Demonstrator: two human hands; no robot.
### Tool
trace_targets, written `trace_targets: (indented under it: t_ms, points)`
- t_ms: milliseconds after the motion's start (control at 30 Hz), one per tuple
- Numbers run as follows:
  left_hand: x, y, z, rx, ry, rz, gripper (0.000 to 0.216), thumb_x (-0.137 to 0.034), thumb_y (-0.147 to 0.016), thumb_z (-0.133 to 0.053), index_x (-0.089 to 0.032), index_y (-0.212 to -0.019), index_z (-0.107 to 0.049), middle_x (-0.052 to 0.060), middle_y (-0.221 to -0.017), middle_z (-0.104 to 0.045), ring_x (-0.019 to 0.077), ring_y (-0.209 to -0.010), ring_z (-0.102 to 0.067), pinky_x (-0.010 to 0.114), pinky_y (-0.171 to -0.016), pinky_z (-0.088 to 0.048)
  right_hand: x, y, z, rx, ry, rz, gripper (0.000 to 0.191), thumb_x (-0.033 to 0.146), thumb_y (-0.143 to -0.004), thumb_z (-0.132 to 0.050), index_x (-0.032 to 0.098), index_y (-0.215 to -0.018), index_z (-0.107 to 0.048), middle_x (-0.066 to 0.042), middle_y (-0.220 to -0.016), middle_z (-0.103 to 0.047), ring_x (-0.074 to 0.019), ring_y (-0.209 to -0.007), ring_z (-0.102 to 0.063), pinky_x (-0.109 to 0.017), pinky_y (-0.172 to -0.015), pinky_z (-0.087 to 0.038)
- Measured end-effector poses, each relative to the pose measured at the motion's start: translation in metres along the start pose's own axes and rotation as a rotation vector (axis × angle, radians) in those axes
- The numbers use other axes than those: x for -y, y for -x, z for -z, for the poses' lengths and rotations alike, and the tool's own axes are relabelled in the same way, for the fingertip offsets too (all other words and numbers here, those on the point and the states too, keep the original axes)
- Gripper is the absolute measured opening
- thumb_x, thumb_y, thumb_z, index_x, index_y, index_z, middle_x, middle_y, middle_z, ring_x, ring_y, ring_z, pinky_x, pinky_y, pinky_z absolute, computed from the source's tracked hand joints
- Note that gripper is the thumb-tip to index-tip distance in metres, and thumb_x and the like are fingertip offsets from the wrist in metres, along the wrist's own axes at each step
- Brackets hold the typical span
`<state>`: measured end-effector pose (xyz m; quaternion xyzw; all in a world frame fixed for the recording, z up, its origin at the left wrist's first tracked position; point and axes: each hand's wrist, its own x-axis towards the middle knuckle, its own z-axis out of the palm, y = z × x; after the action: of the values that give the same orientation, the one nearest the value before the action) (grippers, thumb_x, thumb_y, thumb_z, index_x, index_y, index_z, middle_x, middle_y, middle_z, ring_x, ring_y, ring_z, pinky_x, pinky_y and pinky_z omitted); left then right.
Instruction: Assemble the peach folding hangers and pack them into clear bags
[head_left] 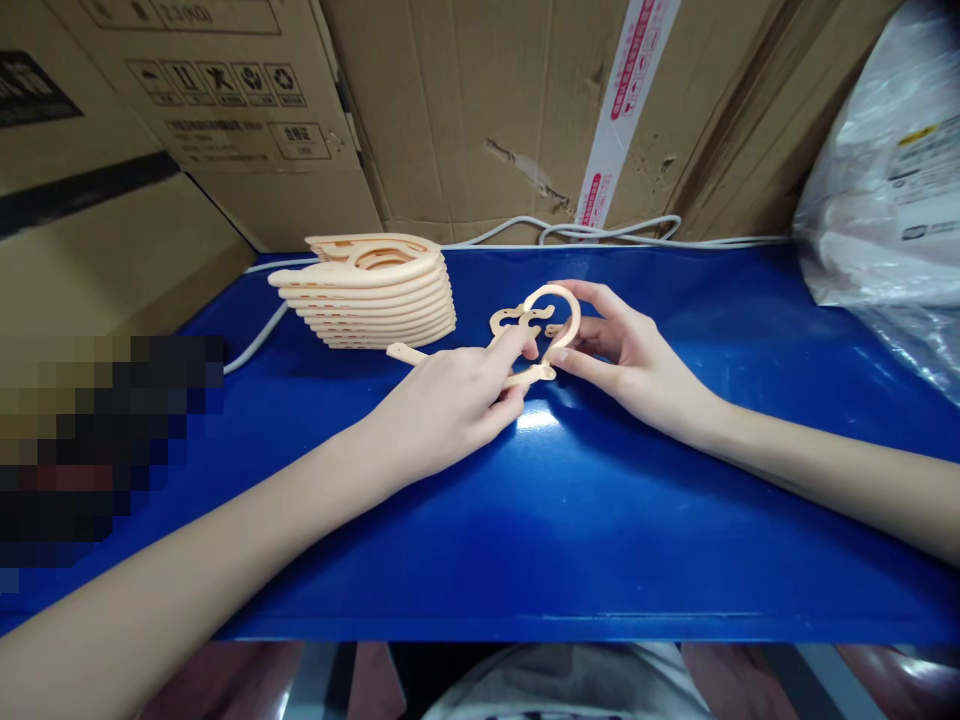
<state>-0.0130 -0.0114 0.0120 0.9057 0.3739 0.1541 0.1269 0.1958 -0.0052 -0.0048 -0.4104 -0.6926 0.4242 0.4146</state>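
Note:
A cream plastic folding hanger is held between my two hands over the blue table. My left hand (457, 400) is closed on its arm piece (406, 354), whose end sticks out to the left. The curved hanger hook (576, 318) is pinched between the thumb and fingers of my right hand (634, 365). At the lower end of the hook, the two parts meet or overlap; whether they are joined I cannot tell. Just behind my fingers, a loose cream piece (496, 321) with curved cut-outs lies on the table, partly hidden.
A neat stack of cream folded hangers (382, 300) stands left of my hands. White cable (517, 222) runs along the back of the blue table (570, 540). Cardboard boxes (465, 110) wall off the back and left. Clear plastic wrapping (870, 190) sits at right.

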Motion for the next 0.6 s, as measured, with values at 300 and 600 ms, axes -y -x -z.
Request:
trace_targets:
  t_ms: [300, 600]
  points:
    - [0.0003, -0.0024, 0.0032, 0.020, -0.041, 0.059, 0.022, -0.032, -0.098, -0.048, -0.019, -0.103, -0.065, 0.003, -0.086, -0.071, 0.0180, -0.073, -0.066, 0.026, -0.060, -0.039, -0.0005, 0.0015, -0.0038, 0.017, -0.022, 0.012, 0.046, 0.035, -0.085, -0.069, 0.027, -0.124, -0.044, -0.001, -0.098, -0.070, -0.0212, -0.087, -0.068, -0.040, -0.077, -0.055]
    - [0.0010, -0.0053, 0.0091, 0.019, 0.534, 0.274, 0.015, -0.030, -0.088, -0.062, -0.016, -0.088, -0.062, -0.001, -0.074, -0.065, 0.0113, -0.059, -0.062, 0.020, -0.049, -0.044, -0.0028, 0.0027, -0.0031, -0.030, 0.128, 0.035, 0.054, 0.039, -0.085, -0.069, 0.024, -0.130, -0.043, 0.001, -0.083, -0.067, -0.0187, -0.076, -0.063, -0.034, -0.068, -0.048]
